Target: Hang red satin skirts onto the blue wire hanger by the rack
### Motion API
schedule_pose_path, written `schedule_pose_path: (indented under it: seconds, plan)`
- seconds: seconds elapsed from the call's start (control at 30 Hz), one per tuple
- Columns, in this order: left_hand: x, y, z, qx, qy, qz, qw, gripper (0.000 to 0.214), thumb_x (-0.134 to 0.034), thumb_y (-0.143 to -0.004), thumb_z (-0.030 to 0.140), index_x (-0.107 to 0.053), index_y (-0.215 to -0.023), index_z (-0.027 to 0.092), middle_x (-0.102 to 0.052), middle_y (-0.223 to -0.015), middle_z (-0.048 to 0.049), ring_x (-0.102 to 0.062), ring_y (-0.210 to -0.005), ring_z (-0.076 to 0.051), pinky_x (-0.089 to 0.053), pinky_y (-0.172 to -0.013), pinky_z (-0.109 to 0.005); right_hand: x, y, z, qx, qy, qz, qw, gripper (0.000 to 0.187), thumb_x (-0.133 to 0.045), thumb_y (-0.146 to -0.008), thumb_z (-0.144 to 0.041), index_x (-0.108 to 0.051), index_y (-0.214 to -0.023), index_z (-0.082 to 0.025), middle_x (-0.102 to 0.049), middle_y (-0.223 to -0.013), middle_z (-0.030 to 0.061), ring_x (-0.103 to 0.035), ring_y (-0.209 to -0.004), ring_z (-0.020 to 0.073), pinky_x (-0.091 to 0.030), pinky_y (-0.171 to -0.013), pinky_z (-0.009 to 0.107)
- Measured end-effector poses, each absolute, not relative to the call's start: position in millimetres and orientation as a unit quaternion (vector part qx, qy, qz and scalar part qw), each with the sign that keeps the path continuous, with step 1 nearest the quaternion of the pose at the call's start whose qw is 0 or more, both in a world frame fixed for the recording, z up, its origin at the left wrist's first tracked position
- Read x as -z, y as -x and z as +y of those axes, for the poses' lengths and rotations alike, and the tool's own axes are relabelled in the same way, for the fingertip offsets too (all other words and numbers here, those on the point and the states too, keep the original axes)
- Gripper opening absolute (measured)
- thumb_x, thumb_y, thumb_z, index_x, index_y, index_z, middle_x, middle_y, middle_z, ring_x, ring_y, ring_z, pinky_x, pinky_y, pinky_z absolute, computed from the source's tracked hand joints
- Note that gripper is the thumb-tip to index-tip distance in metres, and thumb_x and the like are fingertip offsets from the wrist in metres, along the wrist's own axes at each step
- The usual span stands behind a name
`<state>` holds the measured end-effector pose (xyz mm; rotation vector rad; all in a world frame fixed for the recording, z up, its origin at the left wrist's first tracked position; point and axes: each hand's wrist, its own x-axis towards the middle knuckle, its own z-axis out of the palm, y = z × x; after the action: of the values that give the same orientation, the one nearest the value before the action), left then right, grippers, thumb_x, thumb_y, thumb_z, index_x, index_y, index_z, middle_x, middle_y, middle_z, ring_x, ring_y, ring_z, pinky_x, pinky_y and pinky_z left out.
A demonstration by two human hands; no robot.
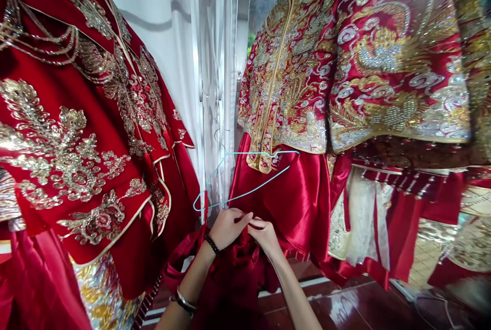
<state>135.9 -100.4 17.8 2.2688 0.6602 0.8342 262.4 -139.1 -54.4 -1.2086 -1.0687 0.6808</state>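
Low in the middle, my left hand (229, 227) and my right hand (264, 235) are close together, fingers bent and pinching the top of a dark red garment (238, 279). Its cloth is bunched and hangs down between my forearms; what kind of garment it is I cannot tell. Just above my hands, a light blue wire hanger (251, 190) hangs tilted, its hook near a white upright. Behind it and to the right is a glossy red satin skirt (291, 202), under a gold-embroidered red jacket (286, 79).
On the left hangs a red jacket (95, 166) with gold sequin flowers, close to my left arm. White curtain cloth (153, 18) and white uprights (207, 64) stand behind. More embroidered garments (399, 74) hang at right above a dark red tiled floor (345, 304).
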Motion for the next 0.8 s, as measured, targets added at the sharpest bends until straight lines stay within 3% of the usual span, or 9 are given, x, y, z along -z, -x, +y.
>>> schedule_pose_path:
  seconds: [0.17,0.27,0.37,0.47,0.57,0.67,0.8]
  plan:
    - [-32,-115,-73,-0.440,-0.812,0.346,0.165,0.031,-0.044,-0.082,0.033,-0.067,-0.067,0.017,-0.060,-0.072,-0.0030,-0.055,-0.068,-0.013,-0.044,-0.069,-0.024,45,-256,-136,-0.300,0.548,-0.411,0.664,0.039,-0.072,-0.051,-0.041,-0.072,-0.084,-0.019,-0.064,-0.069,0.0020,-0.044,-0.053,0.0102,-0.037,-0.046,0.024]
    - [-27,-96,-44,-0.480,-0.769,0.415,0.081,0.022,-0.049,-0.079,0.031,-0.066,-0.085,0.017,-0.061,-0.082,-0.0046,-0.055,-0.077,-0.016,-0.044,-0.076,-0.028,41,-252,-136,-0.324,0.544,-0.386,0.672,0.040,-0.074,-0.050,-0.042,-0.073,-0.081,-0.018,-0.064,-0.071,0.0028,-0.034,-0.043,0.0050,-0.025,-0.037,0.022]
    - [-12,-88,-18,-0.473,-0.763,0.440,0.032,0.038,-0.053,-0.078,0.034,-0.056,-0.112,0.018,-0.060,-0.100,-0.0079,-0.052,-0.094,-0.021,-0.042,-0.085,-0.034,40,-247,-134,-0.343,0.537,-0.360,0.681,0.041,-0.075,-0.048,-0.042,-0.072,-0.078,-0.015,-0.056,-0.054,-0.0005,-0.027,-0.037,0.0033,-0.016,-0.034,0.021]
    - [0,-93,-4,-0.435,-0.799,0.407,0.079,0.045,-0.049,-0.081,0.039,-0.048,-0.121,0.020,-0.061,-0.099,-0.0066,-0.054,-0.093,-0.020,-0.042,-0.084,-0.033,39,-240,-128,-0.353,0.523,-0.349,0.693,0.040,-0.075,-0.046,-0.044,-0.071,-0.069,-0.013,-0.044,-0.042,-0.0046,-0.026,-0.036,0.0036,-0.016,-0.035,0.021]
    - [0,-105,-3,-0.463,-0.787,0.396,0.092,0.049,-0.048,-0.081,0.042,-0.042,-0.126,0.022,-0.059,-0.098,-0.0056,-0.055,-0.094,-0.019,-0.041,-0.085,-0.033,33,-235,-122,-0.355,0.509,-0.338,0.708,0.041,-0.076,-0.044,-0.046,-0.067,-0.065,-0.012,-0.044,-0.042,-0.0050,-0.027,-0.037,0.0042,-0.018,-0.036,0.022]
    - [-9,-114,-10,-0.494,-0.781,0.380,0.035,0.069,-0.057,-0.072,0.043,-0.031,-0.133,0.021,-0.051,-0.110,-0.0090,-0.048,-0.106,-0.022,-0.037,-0.091,-0.037,23,-232,-115,-0.352,0.498,-0.338,0.716,0.042,-0.074,-0.046,-0.048,-0.065,-0.066,-0.013,-0.045,-0.043,-0.0054,-0.029,-0.038,0.0045,-0.020,-0.038,0.021]
    - [-16,-125,-22,-0.427,-0.835,0.336,-0.086,0.088,-0.067,-0.062,0.038,-0.023,-0.137,0.025,-0.030,-0.134,-0.0140,-0.028,-0.123,-0.031,-0.021,-0.100,-0.049,6,-232,-108,-0.349,0.484,-0.353,0.721,0.040,-0.076,-0.046,-0.044,-0.065,-0.070,-0.013,-0.043,-0.042,-0.0070,-0.029,-0.039,0.0044,-0.021,-0.038,0.020]
